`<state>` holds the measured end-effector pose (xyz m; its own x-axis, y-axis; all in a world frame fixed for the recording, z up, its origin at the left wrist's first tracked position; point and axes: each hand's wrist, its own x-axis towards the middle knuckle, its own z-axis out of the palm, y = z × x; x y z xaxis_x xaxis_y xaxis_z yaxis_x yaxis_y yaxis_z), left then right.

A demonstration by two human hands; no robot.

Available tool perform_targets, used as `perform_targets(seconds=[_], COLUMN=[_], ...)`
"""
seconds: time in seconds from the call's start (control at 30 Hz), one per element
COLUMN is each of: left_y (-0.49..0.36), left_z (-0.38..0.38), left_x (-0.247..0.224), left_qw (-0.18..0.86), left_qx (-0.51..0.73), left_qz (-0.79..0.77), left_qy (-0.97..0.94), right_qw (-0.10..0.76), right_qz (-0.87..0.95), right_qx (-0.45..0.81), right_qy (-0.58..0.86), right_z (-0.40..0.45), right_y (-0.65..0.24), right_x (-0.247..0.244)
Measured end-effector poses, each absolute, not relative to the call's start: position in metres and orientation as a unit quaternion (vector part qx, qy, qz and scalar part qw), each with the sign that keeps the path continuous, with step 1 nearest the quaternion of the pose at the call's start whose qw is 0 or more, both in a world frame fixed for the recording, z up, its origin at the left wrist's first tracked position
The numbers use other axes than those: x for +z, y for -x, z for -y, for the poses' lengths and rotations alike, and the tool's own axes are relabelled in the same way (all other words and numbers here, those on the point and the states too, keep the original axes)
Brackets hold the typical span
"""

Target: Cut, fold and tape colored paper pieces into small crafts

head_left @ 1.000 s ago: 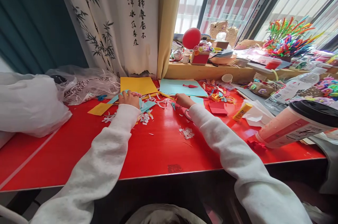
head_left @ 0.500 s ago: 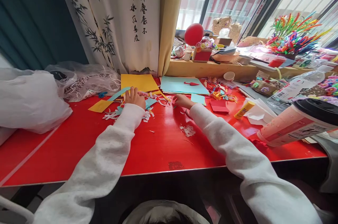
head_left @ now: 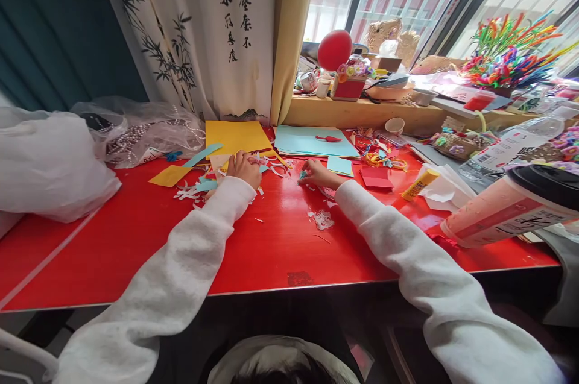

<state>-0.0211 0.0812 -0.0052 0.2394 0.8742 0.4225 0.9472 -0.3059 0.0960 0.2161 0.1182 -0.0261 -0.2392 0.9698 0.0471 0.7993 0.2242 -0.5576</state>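
My left hand (head_left: 244, 169) is over a heap of paper scraps (head_left: 192, 191), its fingers curled down. A small pinkish thing (head_left: 257, 160) shows at its fingertips, too small to name. To the right, my right hand (head_left: 320, 175) pinches a small teal paper scrap (head_left: 302, 174) just above the red table (head_left: 271, 251). Behind my left hand lie yellow paper sheets (head_left: 235, 135) and a light-blue paper strip (head_left: 203, 155). Light-blue sheets (head_left: 298, 141) with a red cutout (head_left: 329, 138) on top lie behind my right hand, near a smaller light-blue square (head_left: 339, 166).
A yellow glue stick (head_left: 420, 185), red paper square (head_left: 377, 178) and large pink cup (head_left: 506, 209) stand or lie on the right. White shreds (head_left: 322, 219) lie in front of my right hand. A white plastic bag (head_left: 54, 161) fills the left end.
My left hand has shifted right across the scraps, its fingers now more bunched. My right hand has moved slightly right, with a teal scrap now plainly visible at its fingertips.
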Motion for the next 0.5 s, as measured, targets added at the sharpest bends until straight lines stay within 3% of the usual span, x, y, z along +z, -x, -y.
perform_targets(seconds=[0.23, 0.4, 0.5], left_y=[0.001, -0.008, -0.01], left_z=[-0.073, -0.058, -0.041], left_x=[0.01, 0.029, 0.041], left_qw=[-0.12, -0.458, -0.495], left_qx=[-0.247, -0.35, -0.403], left_qz=[0.537, 0.402, 0.365], left_qy=[0.798, 0.712, 0.677], right_qw=[0.3, 0.432, 0.506], right_qz=[0.741, 0.704, 0.661], right_qx=[0.318, 0.412, 0.429], right_qy=[0.51, 0.384, 0.351], right_z=[-0.084, -0.025, -0.006], right_y=[-0.202, -0.186, -0.18], right_x=[-0.005, 0.025, 0.031])
